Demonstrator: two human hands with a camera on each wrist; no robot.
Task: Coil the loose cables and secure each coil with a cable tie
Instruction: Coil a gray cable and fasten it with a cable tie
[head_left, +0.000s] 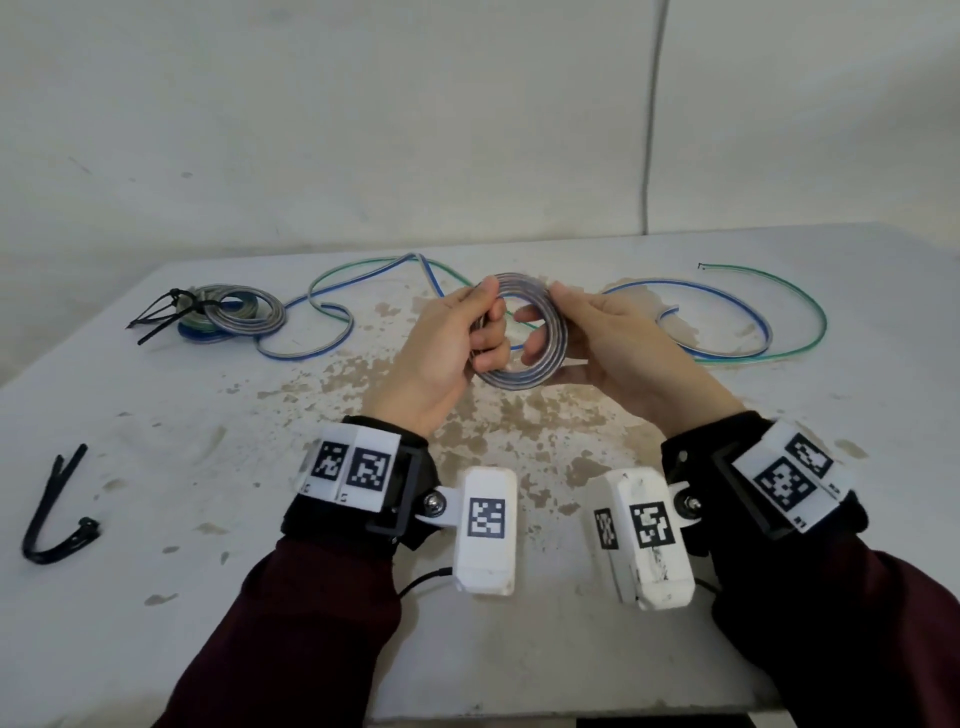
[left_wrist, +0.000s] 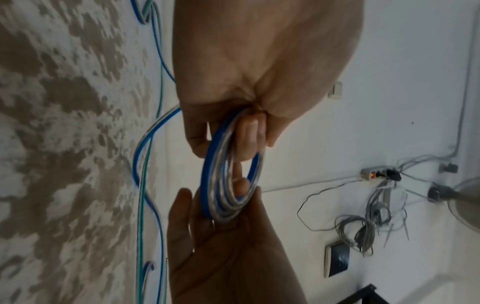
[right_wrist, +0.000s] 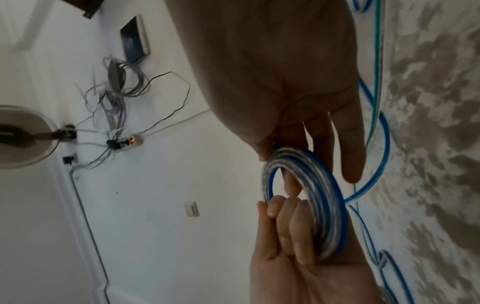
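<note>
A coil of blue-and-clear cable (head_left: 519, 378) hangs above the middle of the table, held between both hands. My left hand (head_left: 488, 317) grips its left side, thumb on top and fingers curled through the ring. My right hand (head_left: 545, 317) pinches the right side, thumb on top and fingers behind. In the left wrist view the coil (left_wrist: 207, 185) sits between my left hand (left_wrist: 249, 133) and right hand (left_wrist: 221, 226). The right wrist view shows the coil (right_wrist: 324, 205), my right hand (right_wrist: 311, 144) above it and the left hand (right_wrist: 285, 226) below.
Loose blue cable (head_left: 311, 348) and green cable (head_left: 810, 312) snake across the back of the stained white table (head_left: 519, 649). Finished coils with black ties (head_left: 228, 312) lie at the back left. Spare black cable ties (head_left: 52, 514) lie at the front left.
</note>
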